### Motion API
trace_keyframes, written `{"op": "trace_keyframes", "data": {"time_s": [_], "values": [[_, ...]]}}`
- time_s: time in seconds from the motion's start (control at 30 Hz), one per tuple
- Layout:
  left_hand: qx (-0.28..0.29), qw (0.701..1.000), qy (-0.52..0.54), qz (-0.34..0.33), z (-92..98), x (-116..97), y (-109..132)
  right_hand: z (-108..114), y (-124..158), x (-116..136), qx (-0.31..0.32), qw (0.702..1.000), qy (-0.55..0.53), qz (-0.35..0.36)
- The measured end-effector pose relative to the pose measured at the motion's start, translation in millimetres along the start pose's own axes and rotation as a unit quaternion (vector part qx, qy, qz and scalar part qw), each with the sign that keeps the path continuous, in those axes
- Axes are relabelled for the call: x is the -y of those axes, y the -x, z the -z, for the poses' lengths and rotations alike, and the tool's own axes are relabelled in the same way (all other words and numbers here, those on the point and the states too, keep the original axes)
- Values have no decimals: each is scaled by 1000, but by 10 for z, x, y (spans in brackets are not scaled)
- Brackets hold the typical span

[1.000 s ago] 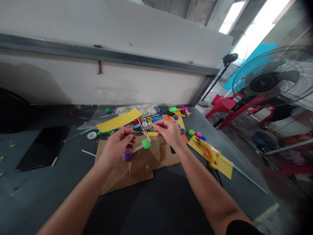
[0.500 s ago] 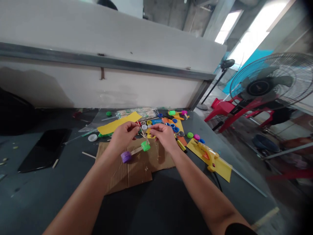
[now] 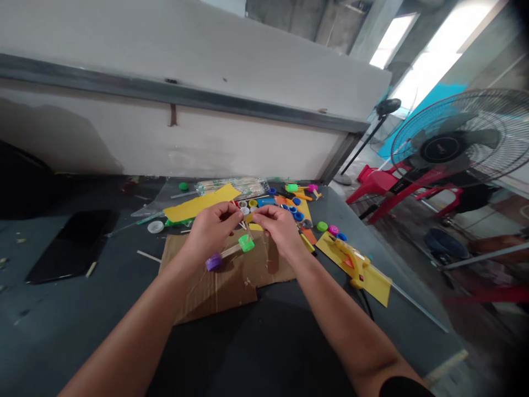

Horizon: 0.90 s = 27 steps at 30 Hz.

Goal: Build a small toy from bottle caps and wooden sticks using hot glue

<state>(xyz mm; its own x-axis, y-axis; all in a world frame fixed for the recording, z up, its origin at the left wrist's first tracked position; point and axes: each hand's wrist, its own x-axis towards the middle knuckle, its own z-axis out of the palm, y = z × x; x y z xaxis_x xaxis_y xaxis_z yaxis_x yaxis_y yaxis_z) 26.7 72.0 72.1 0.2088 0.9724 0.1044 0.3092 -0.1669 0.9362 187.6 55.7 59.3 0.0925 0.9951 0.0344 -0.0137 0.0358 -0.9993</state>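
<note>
Above a brown cardboard piece (image 3: 231, 284), my left hand (image 3: 215, 229) and my right hand (image 3: 279, 229) face each other with fingertips pinched. Thin wooden sticks (image 3: 247, 227) stand between the fingertips, their lower ends at a green bottle cap (image 3: 246, 243). A flat wooden stick (image 3: 231, 251) joins that cap to a purple cap (image 3: 214, 262). My left fingers are closed on the sticks' upper part. What my right fingers pinch is too small to name.
Behind the hands lie a yellow strip (image 3: 202, 203), bagged sticks (image 3: 231, 186) and blue caps (image 3: 298, 216). A yellow glue gun (image 3: 355, 264) rests on the right, a black phone (image 3: 72, 245) on the left. A fan (image 3: 442, 149) stands far right.
My hands have come closer together, the right one moving slightly left. The sticks between them look more upright. The camera view has shifted slightly.
</note>
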Motion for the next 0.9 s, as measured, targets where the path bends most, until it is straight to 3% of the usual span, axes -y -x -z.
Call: {"op": "trace_keyframes", "data": {"time_s": [0.23,0.43,0.53,0.67,0.8,0.9], "values": [[10,1000,4,3,-9,13,-11,-7,0,-2,-2,1000,-8,-18],[15,999,-1,48,-53,29,-6,-6,-22,-62,18,1000,15,-7],[19,998,-15,59,-58,97,-39,3,-38,-98,11,999,53,-4],[25,995,-38,84,-44,237,-107,13,-53,-143,-15,995,83,-54],[86,984,52,144,-37,287,-126,12,-70,-172,-14,993,50,-104],[102,971,122,178,-53,276,-109,5,-78,-187,-2,992,31,-119]]}}
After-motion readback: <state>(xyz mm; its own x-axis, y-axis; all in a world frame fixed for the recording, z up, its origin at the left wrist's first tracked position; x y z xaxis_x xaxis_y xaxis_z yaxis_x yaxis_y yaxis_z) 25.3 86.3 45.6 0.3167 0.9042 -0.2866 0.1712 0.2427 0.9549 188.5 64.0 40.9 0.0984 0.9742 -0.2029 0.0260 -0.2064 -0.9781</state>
